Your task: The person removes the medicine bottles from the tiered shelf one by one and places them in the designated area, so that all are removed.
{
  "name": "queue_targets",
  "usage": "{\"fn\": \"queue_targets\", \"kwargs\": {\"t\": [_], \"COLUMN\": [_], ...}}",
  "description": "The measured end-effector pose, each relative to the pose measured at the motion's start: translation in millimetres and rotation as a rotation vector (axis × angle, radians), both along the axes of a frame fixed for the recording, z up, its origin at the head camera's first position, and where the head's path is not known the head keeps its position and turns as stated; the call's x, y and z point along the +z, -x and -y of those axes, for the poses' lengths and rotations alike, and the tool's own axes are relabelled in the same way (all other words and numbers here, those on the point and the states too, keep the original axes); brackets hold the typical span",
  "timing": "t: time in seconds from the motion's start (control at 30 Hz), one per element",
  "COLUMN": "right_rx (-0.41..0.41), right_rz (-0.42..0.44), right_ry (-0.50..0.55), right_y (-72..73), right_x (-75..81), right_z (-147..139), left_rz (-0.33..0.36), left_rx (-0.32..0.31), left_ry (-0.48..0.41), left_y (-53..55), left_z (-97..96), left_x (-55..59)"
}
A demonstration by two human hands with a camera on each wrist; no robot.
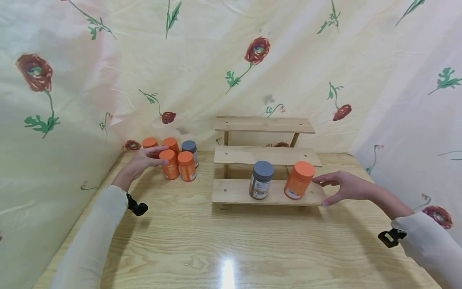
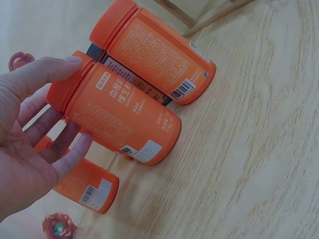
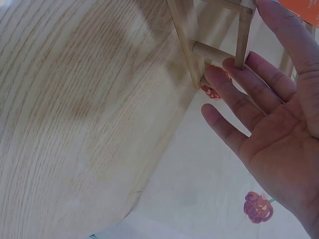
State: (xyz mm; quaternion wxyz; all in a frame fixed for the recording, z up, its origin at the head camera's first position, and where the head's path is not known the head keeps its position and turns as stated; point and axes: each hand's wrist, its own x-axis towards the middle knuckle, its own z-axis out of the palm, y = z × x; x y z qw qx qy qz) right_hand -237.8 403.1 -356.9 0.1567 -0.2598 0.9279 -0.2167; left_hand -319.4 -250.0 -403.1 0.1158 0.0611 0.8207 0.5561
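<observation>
At the back left, my left hand (image 1: 144,157) pinches an upright orange supplement jar (image 1: 169,165) near its lid. In the left wrist view its thumb (image 2: 72,60) lies on the lid and the fingers curl round the far side. Close about it stand more orange jars (image 1: 187,166) and one grey-lidded jar (image 1: 189,147). My right hand (image 1: 348,186) grips the right end of a three-tier wooden rack (image 1: 231,192), thumb at the front corner of the lowest shelf, fingers behind. On that shelf stand a grey-lidded jar (image 1: 260,180) and an orange jar (image 1: 299,180), beside the right fingers.
The rack's middle shelf (image 1: 263,155) and top shelf (image 1: 263,124) rise in steps toward the back. A flowered cloth (image 1: 195,72) hangs behind and on both sides of the wood-grain table (image 1: 180,241). Small black cameras sit at the left wrist (image 1: 137,206) and right wrist (image 1: 392,237).
</observation>
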Motion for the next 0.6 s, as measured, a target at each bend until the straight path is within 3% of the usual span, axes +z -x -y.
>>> {"fn": "queue_targets", "kwargs": {"t": [0.4, 0.6], "right_rx": [0.012, 0.02], "right_rz": [-0.005, -0.027], "right_ry": [-0.007, 0.002], "right_y": [2.3, 0.5], "right_x": [-0.5, 1.8], "right_z": [0.6, 1.9], "left_rz": [-0.032, -0.061], "left_rx": [-0.053, -0.072], "left_ry": [0.033, -0.008], "left_y": [1.1, -1.2], "left_z": [-1.1, -1.2], "left_x": [1.5, 5.2]}}
